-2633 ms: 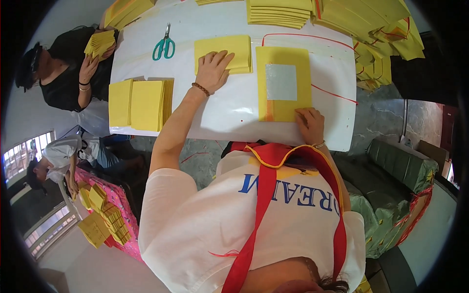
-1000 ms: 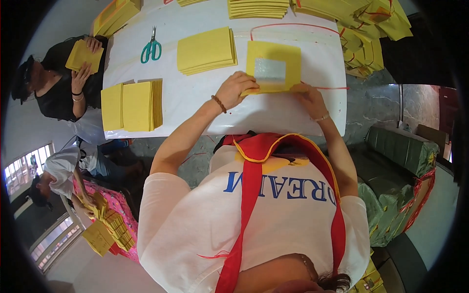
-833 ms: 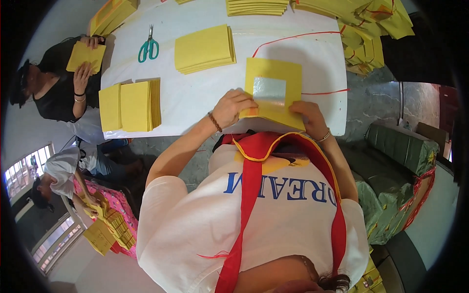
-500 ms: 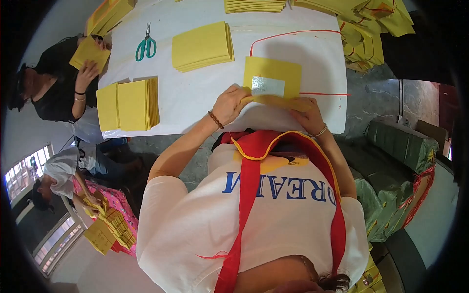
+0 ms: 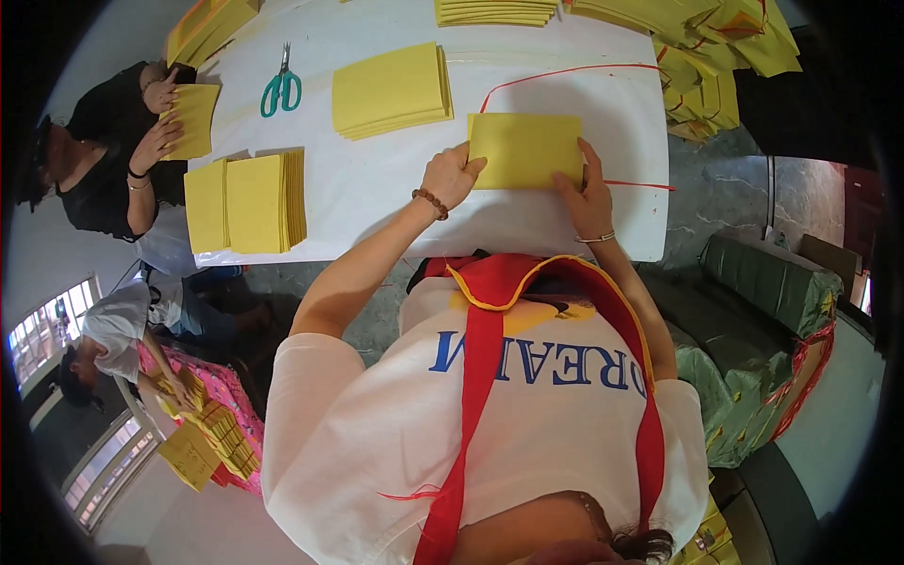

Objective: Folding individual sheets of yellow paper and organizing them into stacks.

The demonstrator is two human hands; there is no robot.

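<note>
A flat rectangle of yellow paper (image 5: 525,151) lies on the white-covered table in front of me. How many layers it has I cannot tell. My left hand (image 5: 453,177) grips its left edge, thumb on top and fingers curled at the side. At the opposite edge, my right hand (image 5: 588,193) holds the lower right corner, its thumb on the paper and its fingers up along the side. Red string (image 5: 565,69) runs out from behind the paper's top left corner, and another length of red string (image 5: 640,185) shows at the right.
Left of the paper lie a yellow stack (image 5: 391,91), scissors with green handles (image 5: 281,92) and thicker yellow stacks (image 5: 259,202). Tied yellow bundles (image 5: 702,85) fill the far right corner. A person in black (image 5: 104,160) handles yellow paper at the table's left side; another sits lower left.
The raised near part of the yellow paper has come down flat, covering the pale rectangle. Both my hands have moved to its side edges. The person in black has shifted their paper.
</note>
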